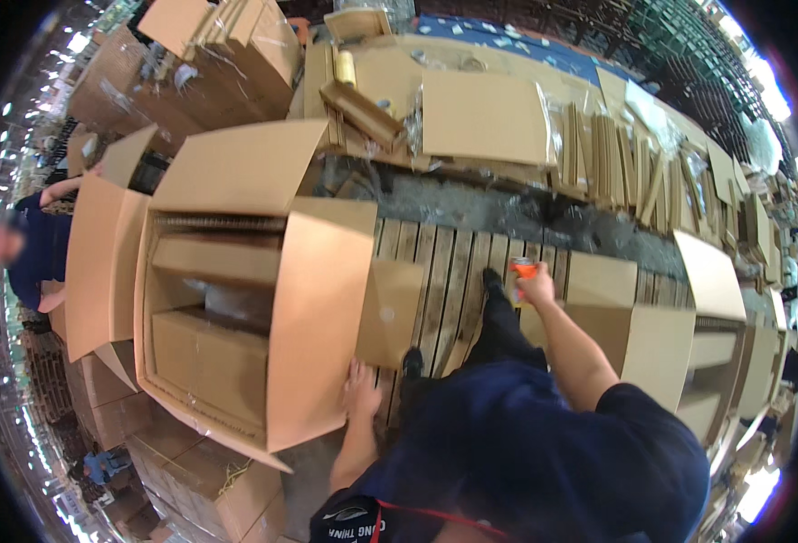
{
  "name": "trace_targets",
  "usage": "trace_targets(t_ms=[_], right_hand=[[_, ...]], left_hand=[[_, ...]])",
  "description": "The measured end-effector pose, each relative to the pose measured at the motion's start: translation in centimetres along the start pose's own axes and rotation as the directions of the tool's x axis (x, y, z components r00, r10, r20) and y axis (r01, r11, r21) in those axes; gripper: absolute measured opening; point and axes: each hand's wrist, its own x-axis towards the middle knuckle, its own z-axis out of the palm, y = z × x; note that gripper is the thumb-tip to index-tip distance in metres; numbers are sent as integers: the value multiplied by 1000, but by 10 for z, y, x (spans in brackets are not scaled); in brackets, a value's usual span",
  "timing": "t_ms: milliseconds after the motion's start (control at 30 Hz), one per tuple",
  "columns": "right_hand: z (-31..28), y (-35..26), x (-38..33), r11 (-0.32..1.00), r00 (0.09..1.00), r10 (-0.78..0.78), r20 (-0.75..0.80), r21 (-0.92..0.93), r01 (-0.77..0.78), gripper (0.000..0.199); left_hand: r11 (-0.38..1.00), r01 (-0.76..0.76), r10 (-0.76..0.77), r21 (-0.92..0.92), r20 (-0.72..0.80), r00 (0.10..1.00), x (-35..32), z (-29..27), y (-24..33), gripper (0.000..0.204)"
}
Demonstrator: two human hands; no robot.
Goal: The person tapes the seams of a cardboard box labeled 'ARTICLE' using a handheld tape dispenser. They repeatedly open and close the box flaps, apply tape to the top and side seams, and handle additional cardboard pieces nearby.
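A large open cardboard box (236, 299) stands on a wooden pallet (444, 281), its flaps spread out and smaller cartons packed inside. My left hand (360, 387) rests flat against the lower edge of the box's right flap. My right hand (535, 285) is raised out to the right, closed around an orange tool (523, 268), just left of a second open cardboard box (661, 335). My dark trousers and shoes stand on the pallet slats between the two boxes.
Flat cardboard sheets and upright stacked cartons (598, 154) crowd the far side. More boxes pile at the lower left (191, 480). A person in a dark shirt (37, 249) bends over at the left edge. A blue sheet lies at the back.
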Motion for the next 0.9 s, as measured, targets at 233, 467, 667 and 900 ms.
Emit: trace_targets(t_ms=[233,467,667,900], right_hand=[[-54,-46,143,926,884,-377,277,129,354,66],[-115,111,234,818,803,478,356,152,-554,24],[-135,73,236,883,794,455,403,-92,-460,50],[-160,-21,215,880,879,472,-61,85,-467,61]], left_hand=[[855,511,-476,-84,260,840,71,-62,131,44],[865,141,-26,-481,238,971,232,-147,243,44],[458,233,48,-858,285,957,335,-190,248,60],[548,456,103,-701,598,795,450,-284,311,60]])
